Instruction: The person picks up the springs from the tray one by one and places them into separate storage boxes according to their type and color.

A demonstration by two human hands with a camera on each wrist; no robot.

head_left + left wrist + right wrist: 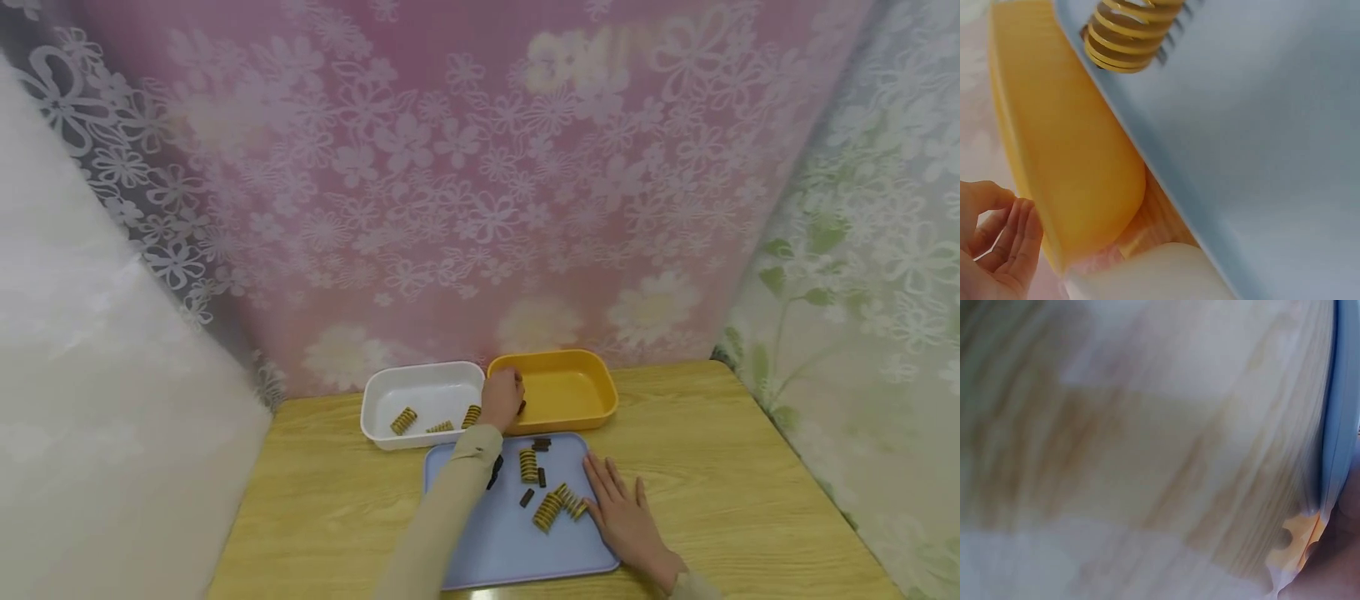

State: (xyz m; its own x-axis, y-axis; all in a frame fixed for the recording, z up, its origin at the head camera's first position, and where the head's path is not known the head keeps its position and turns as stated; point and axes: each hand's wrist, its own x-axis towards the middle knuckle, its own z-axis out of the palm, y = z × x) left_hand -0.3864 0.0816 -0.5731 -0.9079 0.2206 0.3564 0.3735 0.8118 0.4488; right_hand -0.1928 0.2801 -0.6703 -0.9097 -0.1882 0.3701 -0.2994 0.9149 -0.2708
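Beside the blue tray [517, 557] the right hand [624, 518] lies flat; at the yellow bin [573, 393] the left hand [501, 400], loosely bent, looks empty. Apparently dropping off; next calls for pinching another spring [547, 512] or dark piece [527, 497] from the tray.

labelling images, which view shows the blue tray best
The head view: most of the blue tray shows, though the left sleeve crosses it. The left wrist view shows one edge and some surface; the right wrist view, only an edge strip.

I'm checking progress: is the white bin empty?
Not empty, nor full: in the head view, at least three springs lie in the white bin, beside bare floor.
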